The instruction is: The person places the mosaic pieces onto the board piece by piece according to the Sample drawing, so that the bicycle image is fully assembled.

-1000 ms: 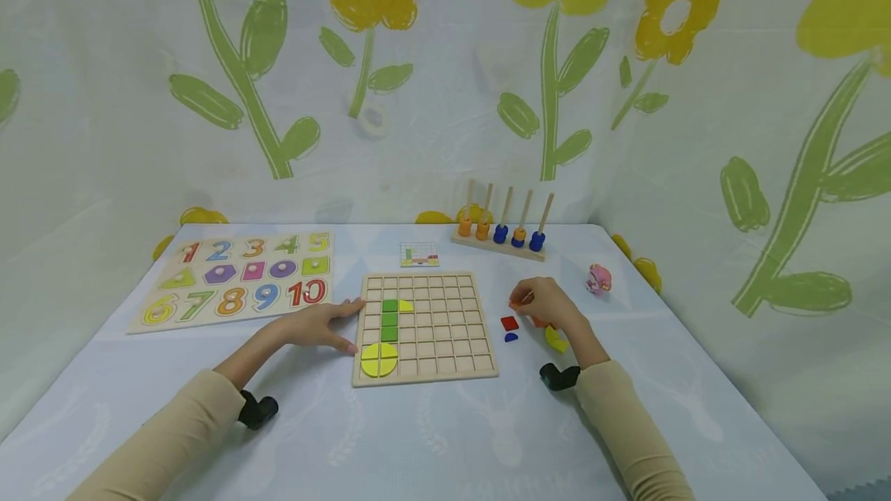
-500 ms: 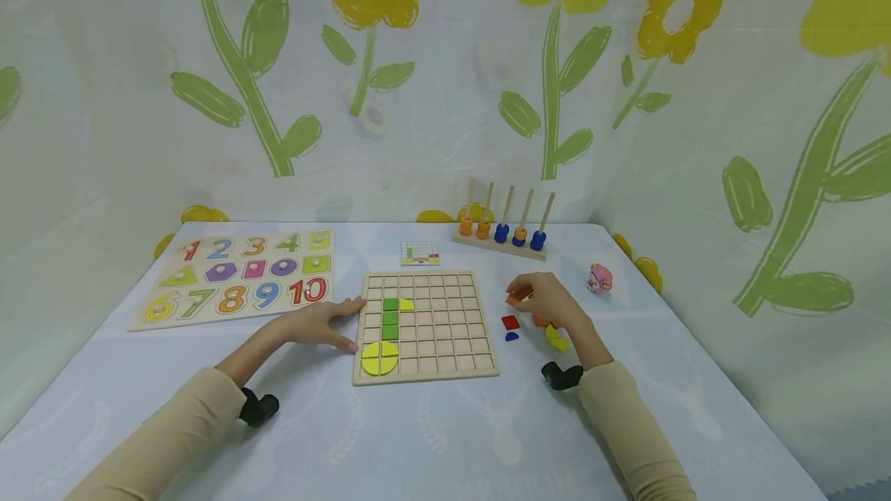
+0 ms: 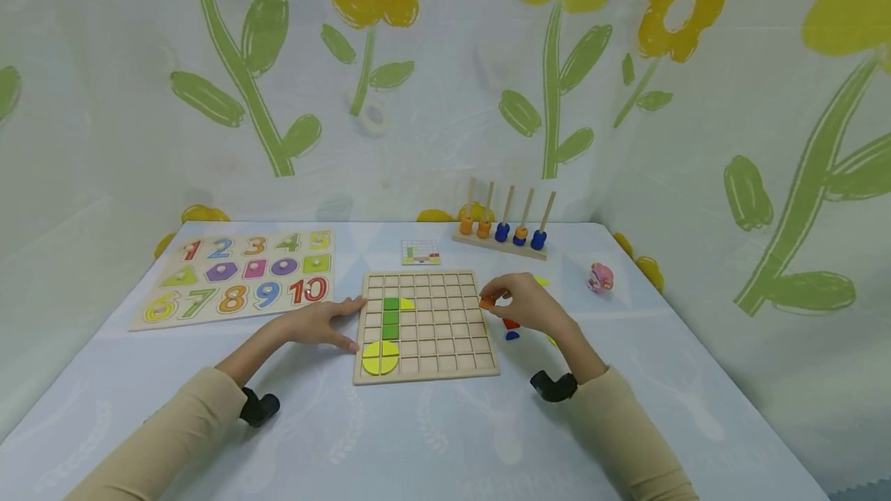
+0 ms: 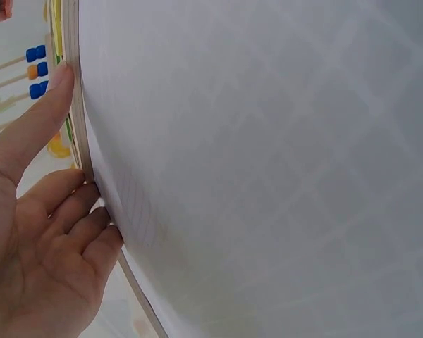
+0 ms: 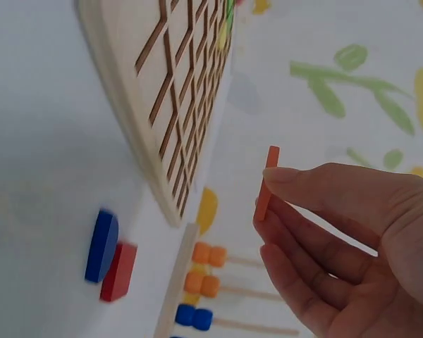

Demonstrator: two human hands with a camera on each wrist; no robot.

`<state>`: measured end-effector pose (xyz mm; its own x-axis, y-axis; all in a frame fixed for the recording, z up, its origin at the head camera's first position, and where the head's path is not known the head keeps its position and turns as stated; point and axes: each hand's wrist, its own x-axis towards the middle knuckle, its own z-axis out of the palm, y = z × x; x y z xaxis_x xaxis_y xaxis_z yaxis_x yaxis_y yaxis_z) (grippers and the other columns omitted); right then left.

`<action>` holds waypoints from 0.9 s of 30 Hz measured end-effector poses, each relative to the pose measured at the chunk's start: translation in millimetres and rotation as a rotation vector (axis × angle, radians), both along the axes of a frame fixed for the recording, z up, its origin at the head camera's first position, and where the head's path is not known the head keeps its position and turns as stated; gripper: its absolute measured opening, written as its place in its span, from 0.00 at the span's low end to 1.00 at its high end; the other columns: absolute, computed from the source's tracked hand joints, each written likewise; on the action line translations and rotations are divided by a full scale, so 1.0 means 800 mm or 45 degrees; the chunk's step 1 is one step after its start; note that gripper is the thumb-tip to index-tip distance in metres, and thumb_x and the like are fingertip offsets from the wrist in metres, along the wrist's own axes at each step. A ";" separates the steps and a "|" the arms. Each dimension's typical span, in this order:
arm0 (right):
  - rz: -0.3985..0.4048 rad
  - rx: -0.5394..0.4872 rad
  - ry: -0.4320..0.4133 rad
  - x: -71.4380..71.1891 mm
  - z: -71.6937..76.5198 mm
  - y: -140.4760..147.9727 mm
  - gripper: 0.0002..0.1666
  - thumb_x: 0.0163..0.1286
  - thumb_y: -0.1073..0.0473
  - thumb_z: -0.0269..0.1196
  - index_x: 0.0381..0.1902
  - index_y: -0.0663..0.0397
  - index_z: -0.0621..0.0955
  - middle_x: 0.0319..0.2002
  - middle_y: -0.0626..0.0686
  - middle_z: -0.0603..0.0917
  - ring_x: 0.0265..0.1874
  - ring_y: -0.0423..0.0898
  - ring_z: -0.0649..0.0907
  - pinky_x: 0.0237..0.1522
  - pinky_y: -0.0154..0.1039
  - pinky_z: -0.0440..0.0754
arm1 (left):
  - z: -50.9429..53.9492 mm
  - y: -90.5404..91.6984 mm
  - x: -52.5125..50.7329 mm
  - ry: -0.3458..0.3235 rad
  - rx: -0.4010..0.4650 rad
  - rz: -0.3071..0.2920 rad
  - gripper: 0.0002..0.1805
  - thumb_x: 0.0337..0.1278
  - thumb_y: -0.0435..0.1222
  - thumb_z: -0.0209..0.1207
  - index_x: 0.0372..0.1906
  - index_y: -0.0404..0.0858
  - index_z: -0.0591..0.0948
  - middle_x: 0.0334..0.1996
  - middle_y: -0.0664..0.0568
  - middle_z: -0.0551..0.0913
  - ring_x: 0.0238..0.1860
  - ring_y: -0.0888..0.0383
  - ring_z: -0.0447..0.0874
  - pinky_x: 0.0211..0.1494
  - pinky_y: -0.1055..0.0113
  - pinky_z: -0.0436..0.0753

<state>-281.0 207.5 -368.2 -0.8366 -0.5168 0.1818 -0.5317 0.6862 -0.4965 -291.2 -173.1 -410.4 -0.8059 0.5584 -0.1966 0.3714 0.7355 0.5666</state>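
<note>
Right hand (image 3: 522, 301): thumb and fingertips are closed in a pinch on a thin orange tile (image 5: 266, 184), held on edge. In the head view the tile appears at the right rim of the wooden grid board (image 3: 445, 342); the right wrist view shows it apart from the board.

Left hand (image 3: 316, 325): thumb and forefinger are spread well apart; the fingers are slightly bent, and thumb and fingertips touch the board's left edge. It grips nothing.

Grid board: flat on the table (image 3: 418, 439). Three green squares (image 3: 391, 317) stand in one column, with a yellow quarter-round (image 3: 407, 304) beside the topmost. Four yellow quarters (image 3: 380, 358) form a disc at the near left corner.

Right of the board: a red piece (image 3: 511, 324), just beyond a blue half-round (image 3: 512, 335).

Beyond the board: a small pattern card (image 3: 421, 252) and a five-peg bead stand (image 3: 497, 247). A number puzzle (image 3: 199, 264) lies to the left; a pink figurine (image 3: 600, 277) stands far right.
</note>
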 end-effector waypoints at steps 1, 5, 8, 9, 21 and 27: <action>0.024 0.001 0.016 0.003 0.000 -0.004 0.12 0.59 0.69 0.68 0.42 0.62 0.85 0.37 0.51 0.86 0.38 0.49 0.83 0.47 0.49 0.82 | 0.000 0.000 0.000 0.001 0.003 -0.002 0.52 0.47 0.51 0.70 0.74 0.36 0.58 0.72 0.32 0.55 0.72 0.37 0.50 0.71 0.43 0.55; 0.117 0.001 0.025 0.014 -0.003 -0.025 0.13 0.59 0.70 0.68 0.43 0.63 0.84 0.37 0.51 0.85 0.39 0.50 0.83 0.46 0.49 0.82 | 0.002 0.000 0.001 -0.001 0.011 -0.007 0.52 0.48 0.51 0.70 0.74 0.35 0.58 0.72 0.33 0.55 0.72 0.38 0.50 0.71 0.43 0.54; 0.196 0.009 -0.010 0.019 -0.008 -0.043 0.13 0.59 0.70 0.68 0.44 0.63 0.84 0.37 0.50 0.85 0.39 0.50 0.83 0.46 0.47 0.82 | 0.002 0.000 0.001 -0.003 0.010 -0.007 0.52 0.48 0.51 0.70 0.74 0.35 0.58 0.72 0.34 0.55 0.72 0.38 0.50 0.71 0.43 0.54; 0.218 0.009 -0.028 0.020 -0.010 -0.049 0.13 0.60 0.70 0.68 0.43 0.63 0.84 0.36 0.50 0.85 0.38 0.50 0.82 0.46 0.46 0.82 | 0.001 0.000 0.000 -0.005 0.008 -0.004 0.52 0.48 0.52 0.70 0.74 0.36 0.58 0.72 0.34 0.55 0.72 0.38 0.50 0.71 0.43 0.54; 0.370 0.078 -0.034 0.020 -0.014 -0.105 0.09 0.60 0.68 0.68 0.40 0.59 0.85 0.34 0.48 0.85 0.36 0.44 0.83 0.43 0.39 0.83 | -0.002 0.000 -0.002 -0.003 0.012 0.009 0.52 0.47 0.52 0.70 0.74 0.37 0.59 0.72 0.35 0.55 0.72 0.38 0.50 0.71 0.44 0.54; 0.337 0.166 -0.116 0.016 -0.021 -0.127 0.09 0.61 0.65 0.69 0.41 0.54 0.86 0.36 0.42 0.85 0.37 0.37 0.81 0.44 0.32 0.81 | -0.001 0.000 -0.002 -0.005 0.001 0.015 0.52 0.47 0.53 0.70 0.74 0.37 0.59 0.72 0.35 0.55 0.72 0.38 0.51 0.71 0.44 0.54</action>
